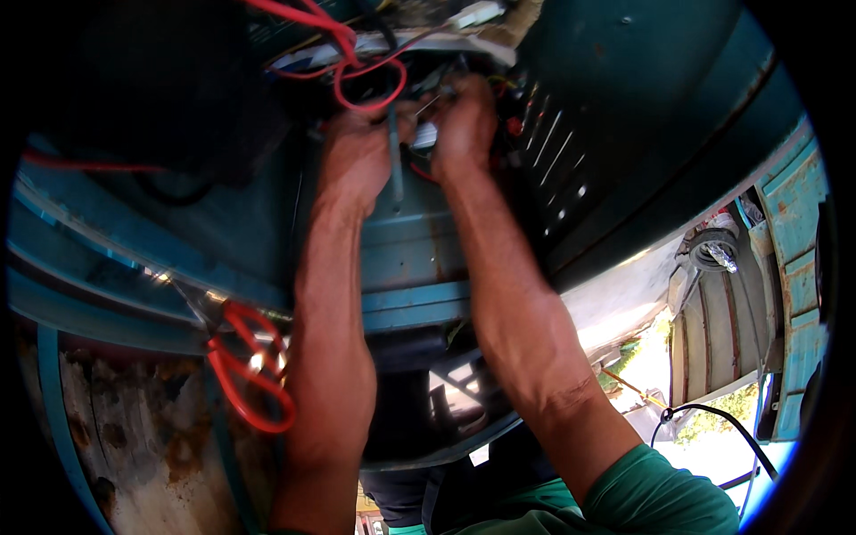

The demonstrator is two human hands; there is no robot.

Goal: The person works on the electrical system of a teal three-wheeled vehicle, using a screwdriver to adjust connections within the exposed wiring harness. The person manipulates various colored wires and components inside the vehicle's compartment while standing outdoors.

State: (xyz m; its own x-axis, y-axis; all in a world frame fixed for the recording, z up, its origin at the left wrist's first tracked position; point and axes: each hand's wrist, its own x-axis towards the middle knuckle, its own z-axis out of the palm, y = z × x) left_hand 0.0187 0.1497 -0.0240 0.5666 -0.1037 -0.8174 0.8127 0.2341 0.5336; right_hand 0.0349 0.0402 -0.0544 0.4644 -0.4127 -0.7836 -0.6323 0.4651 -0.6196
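Both my hands are together inside a dark recess of a blue-green metal housing (410, 232). The closed fingers of my left hand (357, 152) have a thin grey-green rod (396, 169) between them, pointing down toward me. My right hand (465, 125) is closed just beside it. A thin metallic piece (428, 104) shows between the two hands, but blur and the fingers hide what my right hand grips. Below it sits a small white piece (425, 135). A looped red cable (343, 40) drops in front of the recess, close above my left hand.
Orange-red-handled scissors (252, 370) are at the left beside my left forearm. A slotted dark panel (571, 143) rises on the right. A white connector (477, 13) lies at the top. Rusty sheet metal (143, 428) is at lower left, and a black cable (731, 417) curves at lower right.
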